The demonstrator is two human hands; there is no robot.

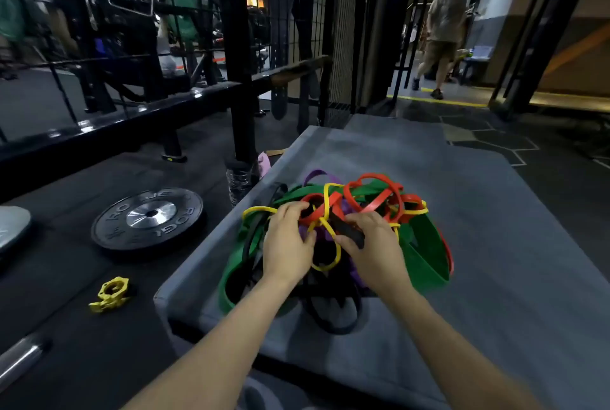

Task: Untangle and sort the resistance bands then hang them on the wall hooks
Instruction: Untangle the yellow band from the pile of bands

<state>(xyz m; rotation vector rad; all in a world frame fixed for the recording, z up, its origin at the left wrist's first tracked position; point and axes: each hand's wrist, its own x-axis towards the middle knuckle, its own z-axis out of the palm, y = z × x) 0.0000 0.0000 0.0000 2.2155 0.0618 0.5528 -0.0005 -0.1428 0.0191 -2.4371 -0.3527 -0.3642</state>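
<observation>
Our right hand (371,244) pinches a black band (350,233) in its fingers (345,239); our left hand (288,244) curls its fingers (308,238) round the yellow band (325,228). Under both hands lies the tangled pile of resistance bands (419,244), on a grey mat (495,244). Left of our fingers, on the floor, lie a weight plate (147,218) and a yellow collar (110,294).

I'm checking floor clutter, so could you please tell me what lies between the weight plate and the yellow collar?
In the head view, only bare black floor mat separates the weight plate from the yellow collar.
</observation>
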